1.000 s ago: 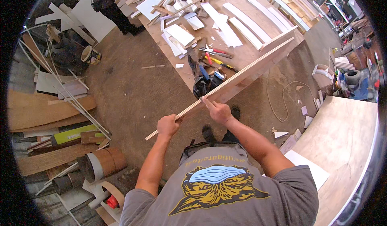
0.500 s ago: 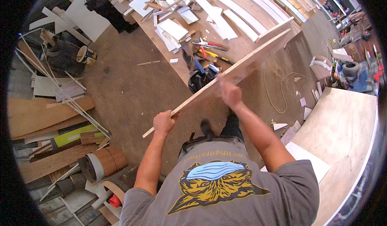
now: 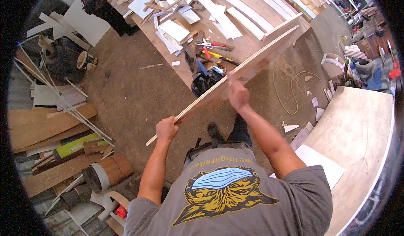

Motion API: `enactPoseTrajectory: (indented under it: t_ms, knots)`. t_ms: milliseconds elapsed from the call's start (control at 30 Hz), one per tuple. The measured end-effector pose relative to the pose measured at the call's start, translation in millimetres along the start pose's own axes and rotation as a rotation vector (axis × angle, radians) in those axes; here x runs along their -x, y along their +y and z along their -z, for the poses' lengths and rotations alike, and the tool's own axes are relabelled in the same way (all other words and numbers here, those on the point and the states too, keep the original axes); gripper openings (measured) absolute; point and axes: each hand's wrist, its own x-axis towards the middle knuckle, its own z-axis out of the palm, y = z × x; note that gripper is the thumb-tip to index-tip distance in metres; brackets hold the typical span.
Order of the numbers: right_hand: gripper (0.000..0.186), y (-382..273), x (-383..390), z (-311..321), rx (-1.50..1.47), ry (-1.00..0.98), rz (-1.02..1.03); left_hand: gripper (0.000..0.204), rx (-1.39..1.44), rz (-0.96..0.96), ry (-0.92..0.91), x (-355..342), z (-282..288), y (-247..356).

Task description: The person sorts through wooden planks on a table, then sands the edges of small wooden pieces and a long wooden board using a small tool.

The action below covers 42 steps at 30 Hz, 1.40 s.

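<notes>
A long plywood board (image 3: 206, 100) slants from lower left to upper right in front of me, its pale layered edge turned upward. Near its lower-left end, my left hand (image 3: 167, 128) is wrapped round that edge. My right hand (image 3: 238, 95) is closed against the board's near side, about midway along, with the fingertips at the upper edge. Motion blurs those fingertips, and whatever they may hold is hidden. Just beyond the board, on the worktable (image 3: 185, 72), lie a black plastic bag (image 3: 202, 83), a yellow-and-black hand tool (image 3: 223, 58) and red-handled pliers (image 3: 221, 45).
White curved strips (image 3: 246, 9) and a heap of wood offcuts (image 3: 174, 29) cover the table's far part. A person (image 3: 103, 6) stands at the upper left. Offcuts and rolled sheets (image 3: 111, 173) crowd the left floor. A large curved panel (image 3: 362, 126) stands right; a cord (image 3: 290, 109) lies nearby.
The whole view has shifted slightly, so things sit a little further left. My right hand has moved slightly along the board and is less blurred; my left keeps its grip.
</notes>
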Motion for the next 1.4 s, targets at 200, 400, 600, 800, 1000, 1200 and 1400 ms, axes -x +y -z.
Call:
enactPoseTrajectory:
  t_ms: [200, 400, 600, 800, 1000, 1200, 1400]
  knots:
    - [0.058, -19.4, 6.0, 28.4, 0.007, -0.322, 0.091, 0.037, 0.034, 0.034, -0.010, 11.5, 7.8, 7.5]
    - [0.050, 20.1, -28.5, 45.2, 0.043, -0.174, -0.134, 0.035, 0.032, 0.027, 0.015, 9.5, 2.5, 8.8]
    - [0.054, -20.2, -17.7, 57.2, -0.019, -0.378, -0.020, 0.032, 0.055, 0.040, 0.022, 12.3, 6.3, 15.7]
    - [0.052, -14.3, -14.6, 59.6, 0.067, -0.394, -0.065, 0.037, 0.099, -0.106, 0.151, -1.5, -4.0, 46.1]
    - [0.052, -17.2, -15.3, 67.4, 0.109, -0.437, -0.051, 0.034, 0.154, -0.240, 0.203, -47.7, 5.6, 123.8]
    - [0.045, 23.0, -42.6, 92.6, 0.170, -0.452, -0.060, 0.029, 0.097, -0.163, -0.009, -67.9, 2.1, 148.2]
    - [0.044, 50.0, -71.3, 118.3, 0.231, -0.484, -0.183, 0.026, 0.090, -0.143, -0.010, -65.6, 5.9, 162.3]
